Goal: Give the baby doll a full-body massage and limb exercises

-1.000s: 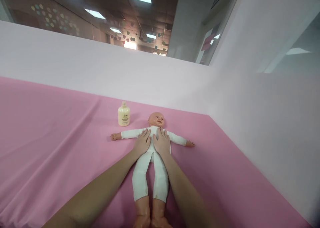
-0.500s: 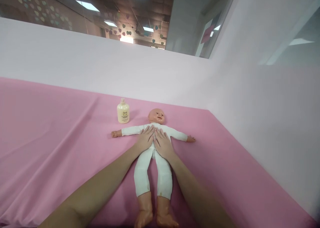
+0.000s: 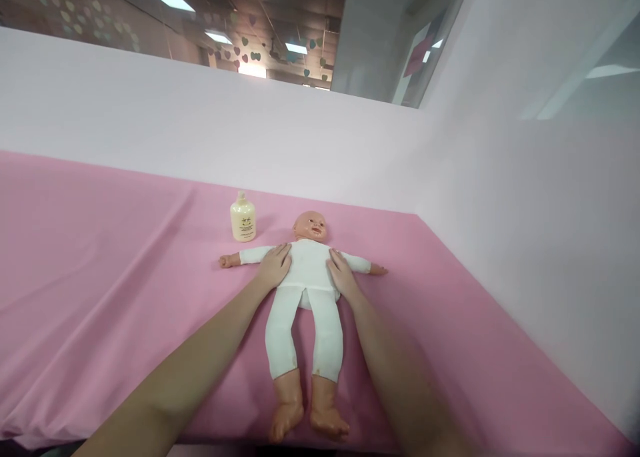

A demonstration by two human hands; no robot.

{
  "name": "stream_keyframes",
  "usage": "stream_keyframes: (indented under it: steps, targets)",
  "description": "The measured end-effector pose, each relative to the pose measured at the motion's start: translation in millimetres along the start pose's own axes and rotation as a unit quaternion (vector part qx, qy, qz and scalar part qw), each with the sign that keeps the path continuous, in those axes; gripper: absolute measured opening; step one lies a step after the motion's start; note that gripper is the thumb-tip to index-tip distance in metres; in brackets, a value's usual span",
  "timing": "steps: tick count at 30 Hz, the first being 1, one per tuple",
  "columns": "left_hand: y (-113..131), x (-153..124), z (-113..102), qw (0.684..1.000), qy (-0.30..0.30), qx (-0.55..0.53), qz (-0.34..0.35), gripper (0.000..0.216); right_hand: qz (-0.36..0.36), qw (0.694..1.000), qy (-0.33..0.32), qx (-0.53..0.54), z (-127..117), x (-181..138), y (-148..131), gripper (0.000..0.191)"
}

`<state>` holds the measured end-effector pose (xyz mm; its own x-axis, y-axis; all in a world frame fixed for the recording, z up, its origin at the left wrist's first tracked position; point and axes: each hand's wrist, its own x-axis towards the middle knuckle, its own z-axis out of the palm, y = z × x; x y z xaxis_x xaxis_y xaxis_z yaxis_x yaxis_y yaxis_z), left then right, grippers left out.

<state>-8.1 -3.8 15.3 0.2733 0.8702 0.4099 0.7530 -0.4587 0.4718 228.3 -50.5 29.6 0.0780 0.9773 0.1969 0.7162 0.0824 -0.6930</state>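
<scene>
A baby doll with a white cloth body lies on its back, arms spread and feet towards me. My left hand rests along the left side of its chest, by the shoulder, fingers stretched out. On the opposite side, my right hand lies against the chest edge near the other arm, its fingers also extended. Both palms face the doll and neither hand grips anything. The middle of the chest shows between them. Up and left of the doll's head stands a cream-coloured bottle with dark print.
A pink sheet with folds at the left covers the table. White walls rise behind it and along the right. Above the back wall is a window with heart-shaped decorations and ceiling lights visible.
My hands have slid apart from the middle of the doll's chest, left hand to the left side and right hand to the right side. The view has shifted slightly.
</scene>
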Motion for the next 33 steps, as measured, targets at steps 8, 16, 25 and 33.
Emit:
stream_keyframes:
  steps: [8, 16, 25, 33]
  targets:
    - [-9, -5, -6, 0.991, 0.053, 0.103, -0.067, 0.05, 0.044, 0.98, 0.097, -0.167, -20, -6, 14, 0.055]
    - [-10, -5, -13, 0.995, 0.044, 0.06, -0.067, 0.055, 0.059, 0.975, 0.104, -0.186, -28, -3, 22, 0.054]
    - [-5, -3, 0, 0.996, -0.066, -0.016, 0.054, 0.059, -0.07, 0.994, -0.066, -0.053, -13, -17, -22, 0.059]
    - [-12, 0, 9, 0.996, -0.051, -0.018, 0.07, 0.056, -0.222, 0.939, -0.257, -0.061, -33, -79, -87, 0.044]
